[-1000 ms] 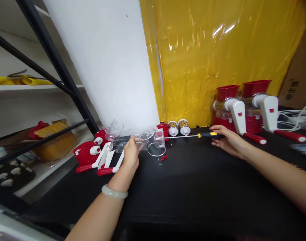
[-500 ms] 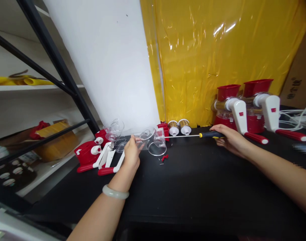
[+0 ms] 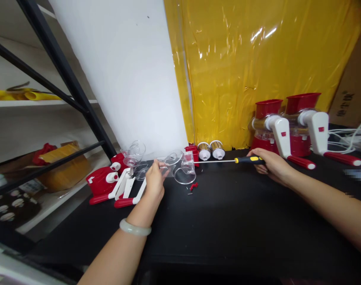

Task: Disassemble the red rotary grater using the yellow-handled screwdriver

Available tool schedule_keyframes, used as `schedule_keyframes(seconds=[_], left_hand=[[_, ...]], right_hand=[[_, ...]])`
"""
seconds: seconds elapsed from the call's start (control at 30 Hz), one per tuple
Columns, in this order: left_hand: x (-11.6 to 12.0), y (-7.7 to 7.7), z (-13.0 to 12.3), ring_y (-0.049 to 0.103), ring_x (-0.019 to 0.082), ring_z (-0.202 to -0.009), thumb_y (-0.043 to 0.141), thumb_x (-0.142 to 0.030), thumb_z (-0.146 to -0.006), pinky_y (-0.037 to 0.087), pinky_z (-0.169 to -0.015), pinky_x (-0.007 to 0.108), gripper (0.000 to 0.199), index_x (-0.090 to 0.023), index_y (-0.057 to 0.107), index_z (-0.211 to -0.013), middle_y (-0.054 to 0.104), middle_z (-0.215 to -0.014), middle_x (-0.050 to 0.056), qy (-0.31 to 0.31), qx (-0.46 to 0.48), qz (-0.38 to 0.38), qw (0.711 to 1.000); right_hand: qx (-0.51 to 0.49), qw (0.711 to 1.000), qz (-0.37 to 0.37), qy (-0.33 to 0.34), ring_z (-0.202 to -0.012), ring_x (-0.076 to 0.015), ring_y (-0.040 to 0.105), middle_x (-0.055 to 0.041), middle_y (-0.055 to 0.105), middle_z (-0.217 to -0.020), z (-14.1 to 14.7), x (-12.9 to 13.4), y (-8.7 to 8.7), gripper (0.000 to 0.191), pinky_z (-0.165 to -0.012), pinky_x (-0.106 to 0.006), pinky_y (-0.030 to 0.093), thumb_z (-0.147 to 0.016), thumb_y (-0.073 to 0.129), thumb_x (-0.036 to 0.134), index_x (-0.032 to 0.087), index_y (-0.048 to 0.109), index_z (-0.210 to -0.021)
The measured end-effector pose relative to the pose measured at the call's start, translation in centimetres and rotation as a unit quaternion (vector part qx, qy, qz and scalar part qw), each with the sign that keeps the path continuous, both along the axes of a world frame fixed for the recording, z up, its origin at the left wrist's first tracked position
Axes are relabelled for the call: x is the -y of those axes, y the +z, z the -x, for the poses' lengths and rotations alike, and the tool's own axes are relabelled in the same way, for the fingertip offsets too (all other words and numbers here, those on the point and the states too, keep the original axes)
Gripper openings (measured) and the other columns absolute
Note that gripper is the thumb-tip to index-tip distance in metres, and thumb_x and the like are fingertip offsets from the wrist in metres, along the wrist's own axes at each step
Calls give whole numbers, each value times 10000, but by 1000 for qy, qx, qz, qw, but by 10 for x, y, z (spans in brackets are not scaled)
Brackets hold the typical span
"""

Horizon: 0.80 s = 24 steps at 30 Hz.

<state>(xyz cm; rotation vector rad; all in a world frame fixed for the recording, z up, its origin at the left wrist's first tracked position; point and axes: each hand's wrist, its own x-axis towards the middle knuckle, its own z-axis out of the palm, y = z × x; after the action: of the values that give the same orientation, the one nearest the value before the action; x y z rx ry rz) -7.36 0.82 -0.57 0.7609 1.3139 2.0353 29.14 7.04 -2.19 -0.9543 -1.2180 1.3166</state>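
My left hand [image 3: 154, 183] grips the left end of a clear plastic housing [image 3: 180, 168] lying on the black table [image 3: 227, 221]. My right hand [image 3: 272, 164] holds the black and yellow handle of a long screwdriver [image 3: 227, 160]. Its thin shaft runs left and its tip meets the right side of the clear housing. A small red clip [image 3: 193, 186] and tiny screws lie just in front of the housing. A pale bangle [image 3: 135, 228] sits on my left wrist.
Red bases and white crank handles [image 3: 115, 184] lie at the left with more clear parts [image 3: 135, 153]. Two metal drums [image 3: 210, 150] stand by the yellow plastic sheet [image 3: 257, 71]. Two assembled red grinders [image 3: 290, 126] stand at the right, cables [image 3: 346, 138] beyond. A black shelf frame [image 3: 64, 75] rises on the left.
Almost nothing has changed. Both hands keep their grips; the screwdriver and my right hand have shifted only slightly.
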Motion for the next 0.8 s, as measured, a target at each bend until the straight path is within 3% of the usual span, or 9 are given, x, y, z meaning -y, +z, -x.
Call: schedule_keyframes(seconds=[0.1,0.2,0.3,0.37,0.43,0.5,0.57,0.7,0.8], left_hand=[[1,0,0,620,195,-910,714,-564,-722,579,-801,354,419,-168,591,-659,650,-903,64,-6,0,-3,1000],[1,-1,0,623,193,-893,724,-575,-713,575,-797,352,433,-164,595,-661,646,-883,61,-11,-11,-4,1000],[1,-1,-1,624,185,-863,730,-592,-708,573,-805,358,450,-163,600,-664,645,-864,54,-15,-18,-9,1000],[2,0,-2,619,182,-860,727,-594,-711,575,-808,360,451,-165,600,-659,647,-862,53,-13,-23,-12,1000],[3,2,-3,613,184,-874,720,-585,-719,577,-807,355,443,-165,597,-649,651,-869,57,-7,-25,-14,1000],[3,3,-4,609,186,-883,712,-575,-727,580,-806,354,434,-165,598,-642,652,-877,61,-4,-25,-14,1000],[3,2,-4,605,185,-878,709,-574,-729,586,-810,362,434,-165,596,-637,646,-872,61,-1,-25,-13,1000],[2,-2,-4,609,189,-880,711,-604,-727,588,-828,381,464,-163,598,-638,634,-860,59,-7,-45,-25,999],[1,-4,-4,603,189,-884,704,-621,-730,584,-825,376,474,-163,610,-653,630,-863,59,-9,-58,-34,998]], right_hand=[[-67,998,-15,-8,-447,-88,364,48,483,-568,-1,5,6,219,-419,-220,236,-702,731,289,235,600,-870],[-105,994,-17,14,-537,-111,456,24,557,-719,-4,8,12,266,-456,-241,333,-651,731,239,255,607,-886],[-70,997,-18,7,-552,-143,501,-5,576,-707,-5,5,11,224,-445,-259,342,-767,689,438,252,608,-861],[-21,1000,-17,-12,-476,-150,465,-10,539,-593,-4,1,5,401,-403,-261,285,-847,558,640,241,601,-829],[30,999,-11,-25,-376,-126,342,25,414,-453,-3,-4,-1,505,-375,-254,198,-857,499,724,233,581,-774],[55,998,-4,-18,-348,-94,235,67,300,-399,-3,-7,-6,461,-378,-241,145,-838,591,672,227,556,-723],[35,999,-8,-20,-370,-79,230,79,297,-420,-2,-6,-7,350,-386,-231,181,-798,703,532,223,557,-722],[-71,997,-27,-26,-483,-111,420,41,510,-612,-4,3,3,196,-520,-292,457,-716,736,296,268,599,-853],[-108,993,-38,-2,-616,-152,542,6,593,-751,-5,7,11,200,-593,-320,506,-695,715,255,285,619,-866]])
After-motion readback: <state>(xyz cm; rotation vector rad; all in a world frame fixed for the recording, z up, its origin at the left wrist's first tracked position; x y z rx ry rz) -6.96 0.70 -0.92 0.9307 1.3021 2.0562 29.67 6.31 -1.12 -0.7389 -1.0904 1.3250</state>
